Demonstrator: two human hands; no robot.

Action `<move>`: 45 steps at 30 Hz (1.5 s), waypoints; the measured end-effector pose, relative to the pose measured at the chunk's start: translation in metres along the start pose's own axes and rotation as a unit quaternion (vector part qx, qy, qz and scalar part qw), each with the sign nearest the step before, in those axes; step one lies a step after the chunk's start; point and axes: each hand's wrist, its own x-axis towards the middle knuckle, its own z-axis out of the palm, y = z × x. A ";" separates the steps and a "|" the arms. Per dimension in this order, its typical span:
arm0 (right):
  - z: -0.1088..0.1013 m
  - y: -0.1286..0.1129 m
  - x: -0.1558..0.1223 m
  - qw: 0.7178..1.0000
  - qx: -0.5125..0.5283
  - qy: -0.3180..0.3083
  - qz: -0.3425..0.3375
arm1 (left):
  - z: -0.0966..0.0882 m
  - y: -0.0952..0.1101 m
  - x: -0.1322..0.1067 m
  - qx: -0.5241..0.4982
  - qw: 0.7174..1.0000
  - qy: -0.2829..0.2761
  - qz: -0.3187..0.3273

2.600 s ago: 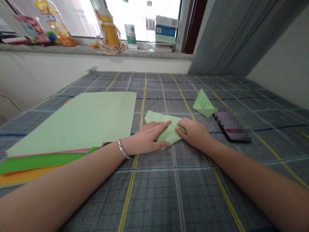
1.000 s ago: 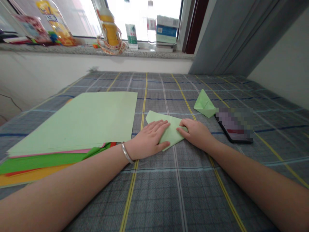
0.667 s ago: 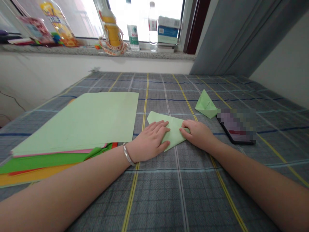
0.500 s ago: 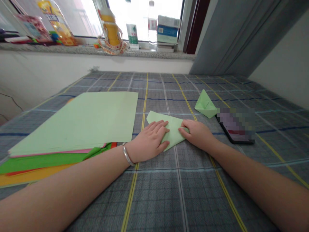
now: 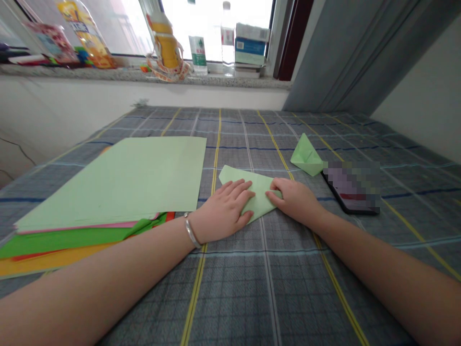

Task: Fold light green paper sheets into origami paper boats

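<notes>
A folded sheet of light green paper lies flat on the checked cloth in front of me. My left hand, with a silver bangle at its wrist, rests flat on the paper's left part, fingers stretched out. At the paper's right end, my right hand has its thumb and curled fingers pinched on the edge; part of that corner is hidden under the fingers. Farther off to the right stands a folded green paper shape with a raised point.
A stack of light green sheets lies at the left, over green, orange and pink ones. A phone with a blurred screen is at the right. Bottles, boxes and snack bags line the windowsill behind the checked cloth.
My left hand has shifted very slightly to the right on the paper. The right hand and the folded paper stay where they were.
</notes>
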 end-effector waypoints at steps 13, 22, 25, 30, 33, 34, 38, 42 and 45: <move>0.003 0.001 -0.001 0.999 0.028 0.027 -0.005 | 0.000 0.002 0.000 0.039 0.999 -0.017 0.014; -0.004 -0.008 -0.010 0.985 0.041 0.062 -0.157 | -0.001 0.001 0.001 0.049 0.999 -0.020 0.005; -0.006 -0.012 -0.012 0.984 0.036 0.056 -0.162 | -0.001 0.000 0.002 0.046 0.999 -0.022 0.004; -0.004 -0.011 -0.012 0.988 0.045 0.042 -0.139 | -0.001 0.000 0.002 0.044 0.999 -0.021 0.003; -0.002 -0.009 -0.010 0.991 0.053 0.031 -0.121 | -0.001 0.000 0.002 0.046 0.999 -0.023 0.003; -0.001 -0.009 -0.010 0.991 0.056 0.029 -0.116 | -0.002 0.000 0.002 0.046 0.999 -0.024 0.003; 0.000 -0.009 -0.008 0.992 0.068 0.023 -0.100 | -0.003 -0.001 0.003 0.045 0.998 -0.033 0.007; -0.001 -0.010 -0.006 0.994 0.067 0.016 -0.086 | -0.004 -0.002 0.004 0.041 0.998 -0.045 0.009; -0.002 -0.009 -0.007 0.995 0.065 0.010 -0.076 | -0.005 -0.003 0.004 0.037 0.998 -0.055 0.009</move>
